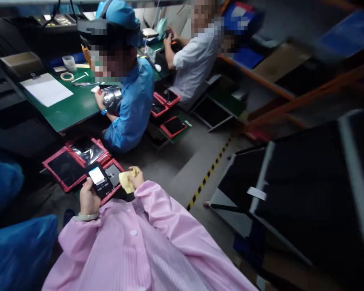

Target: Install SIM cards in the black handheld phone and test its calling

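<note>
My left hand is closed around the lower edge of a black handheld device with a lit screen and several buttons below it. Crumpled in my right hand is a yellow cloth, held just to the right of the device. Below the device lies a red-edged tray with a grey panel in it, partly covered by the device. Two more red-framed flat panels, one dark and one glossy, lie beyond my left hand.
A co-worker in blue sits at a green bench, holding a shiny rounded part. Another person in a light shirt works farther back. Black-and-yellow floor tape runs beside dark framed racks at right. Blue covers are at lower left.
</note>
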The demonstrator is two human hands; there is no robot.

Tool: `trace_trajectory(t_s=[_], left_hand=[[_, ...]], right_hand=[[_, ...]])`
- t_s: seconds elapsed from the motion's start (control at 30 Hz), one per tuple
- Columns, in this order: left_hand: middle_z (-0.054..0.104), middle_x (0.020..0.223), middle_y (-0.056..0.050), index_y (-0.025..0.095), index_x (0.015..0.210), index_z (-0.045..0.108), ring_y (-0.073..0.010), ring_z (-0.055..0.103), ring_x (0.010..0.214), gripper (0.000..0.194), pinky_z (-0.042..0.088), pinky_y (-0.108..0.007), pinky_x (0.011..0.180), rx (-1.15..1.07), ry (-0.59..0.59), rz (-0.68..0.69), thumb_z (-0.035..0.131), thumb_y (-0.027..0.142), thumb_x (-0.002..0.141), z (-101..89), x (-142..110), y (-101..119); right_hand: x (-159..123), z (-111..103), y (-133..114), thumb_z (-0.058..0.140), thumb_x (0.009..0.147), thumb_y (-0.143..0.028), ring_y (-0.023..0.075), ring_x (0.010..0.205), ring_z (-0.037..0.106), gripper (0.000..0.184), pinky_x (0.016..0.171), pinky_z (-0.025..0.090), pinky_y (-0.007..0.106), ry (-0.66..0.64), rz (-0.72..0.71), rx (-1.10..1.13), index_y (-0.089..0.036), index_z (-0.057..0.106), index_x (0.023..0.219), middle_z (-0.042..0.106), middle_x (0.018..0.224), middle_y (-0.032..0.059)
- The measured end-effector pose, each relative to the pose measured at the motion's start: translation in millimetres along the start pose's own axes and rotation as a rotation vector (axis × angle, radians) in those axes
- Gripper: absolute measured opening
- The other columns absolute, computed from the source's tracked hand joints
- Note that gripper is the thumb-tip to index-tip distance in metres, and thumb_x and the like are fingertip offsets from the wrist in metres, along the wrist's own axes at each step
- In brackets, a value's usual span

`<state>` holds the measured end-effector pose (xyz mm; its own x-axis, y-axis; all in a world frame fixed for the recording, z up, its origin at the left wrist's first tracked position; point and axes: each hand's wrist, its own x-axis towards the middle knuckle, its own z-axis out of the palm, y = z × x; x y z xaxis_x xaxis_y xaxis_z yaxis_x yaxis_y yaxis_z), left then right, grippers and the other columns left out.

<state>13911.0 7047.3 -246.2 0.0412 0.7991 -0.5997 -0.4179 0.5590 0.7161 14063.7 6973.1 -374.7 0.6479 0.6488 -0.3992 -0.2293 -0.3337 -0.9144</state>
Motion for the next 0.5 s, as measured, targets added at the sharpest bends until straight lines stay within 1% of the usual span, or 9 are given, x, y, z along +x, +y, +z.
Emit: trace_trajectory(t_s=[0.1,0.2,0.27,0.37,0.43,0.5], left_hand=[[0.083,0.086,-0.009,0.015,0.101,0.079,-0.0281,0.080,0.095,0.025,0.063,-0.045,0.094,-0.021,0.054,0.027,0.074,0.037,0.091,29.0,10,-9],[0.084,0.094,-0.012,0.013,0.105,0.078,-0.0300,0.079,0.104,0.033,0.061,-0.046,0.098,-0.093,0.145,0.085,0.074,0.042,0.091,56.6,16,-18],[0.084,0.098,-0.013,0.012,0.105,0.078,-0.0302,0.078,0.107,0.033,0.060,-0.046,0.100,-0.154,0.225,0.122,0.073,0.041,0.091,73.9,17,-22],[0.084,0.096,-0.012,0.013,0.108,0.077,-0.0292,0.078,0.106,0.029,0.059,-0.046,0.101,-0.228,0.368,0.167,0.070,0.037,0.094,94.2,14,-26],[0.084,0.094,-0.011,0.013,0.110,0.077,-0.0291,0.079,0.105,0.028,0.059,-0.047,0.101,-0.263,0.450,0.188,0.066,0.035,0.097,102.9,10,-30],[0.084,0.095,-0.012,0.012,0.113,0.076,-0.0301,0.079,0.104,0.031,0.059,-0.048,0.101,-0.290,0.508,0.203,0.060,0.035,0.099,107.6,5,-35]], right_hand=[[52,18,-26,0.068,0.098,-0.037,0.0176,0.098,0.069,0.028,0.088,0.061,0.039,-0.173,-0.024,0.037,-0.015,0.067,0.115,0.070,0.112,0.0061],[89,32,-50,0.069,0.097,-0.036,0.0173,0.097,0.069,0.026,0.088,0.061,0.038,-0.388,-0.035,0.049,-0.014,0.067,0.112,0.070,0.110,0.0054],[104,41,-64,0.069,0.097,-0.035,0.0164,0.094,0.068,0.025,0.086,0.060,0.037,-0.542,-0.018,0.050,-0.014,0.067,0.110,0.070,0.107,0.0046],[114,49,-82,0.069,0.097,-0.034,0.0139,0.086,0.067,0.022,0.080,0.060,0.033,-0.770,0.058,0.065,-0.014,0.067,0.106,0.069,0.099,0.0026],[119,49,-89,0.070,0.097,-0.034,0.0127,0.081,0.066,0.021,0.076,0.059,0.031,-0.898,0.134,0.087,-0.014,0.067,0.104,0.068,0.095,0.0014],[126,46,-91,0.070,0.097,-0.034,0.0125,0.081,0.066,0.021,0.076,0.060,0.030,-0.998,0.220,0.114,-0.014,0.067,0.103,0.069,0.095,0.0014]])
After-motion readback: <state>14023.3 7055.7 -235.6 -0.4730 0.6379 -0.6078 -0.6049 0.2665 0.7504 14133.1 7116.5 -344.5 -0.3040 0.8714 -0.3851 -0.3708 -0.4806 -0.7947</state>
